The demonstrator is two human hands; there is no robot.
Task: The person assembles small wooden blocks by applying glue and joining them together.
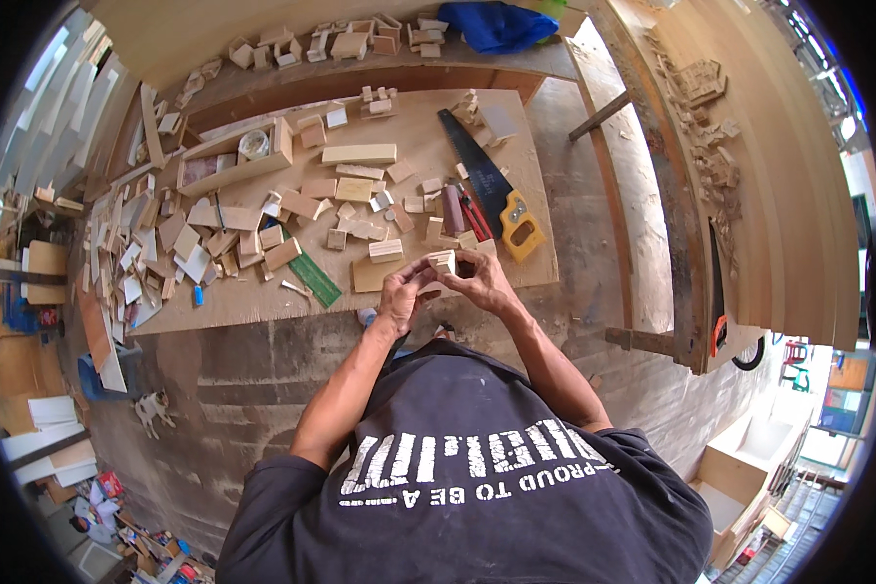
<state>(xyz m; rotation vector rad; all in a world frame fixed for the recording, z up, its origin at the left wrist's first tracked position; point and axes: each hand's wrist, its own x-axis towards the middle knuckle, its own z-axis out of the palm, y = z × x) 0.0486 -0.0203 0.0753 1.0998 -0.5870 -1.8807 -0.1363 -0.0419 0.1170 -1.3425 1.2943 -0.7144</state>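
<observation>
Both of my hands meet above the near edge of a low plywood board point(263, 302). Between them I hold a small pale wooden block point(442, 261). My left hand point(400, 295) grips it from the left and below. From the right, my right hand point(485, 280) pinches it with the fingertips. Just beyond the block lie a flat square of wood point(370, 275) and another small block point(385, 250).
Many wood offcuts point(224, 234) cover the board, along with a green ruler point(313, 277), a handsaw with a yellow handle point(492, 190) and an open wooden box point(232, 161). Large plywood sheets point(779, 195) lean at the right. A small dog point(153, 409) stands on the concrete floor at the left.
</observation>
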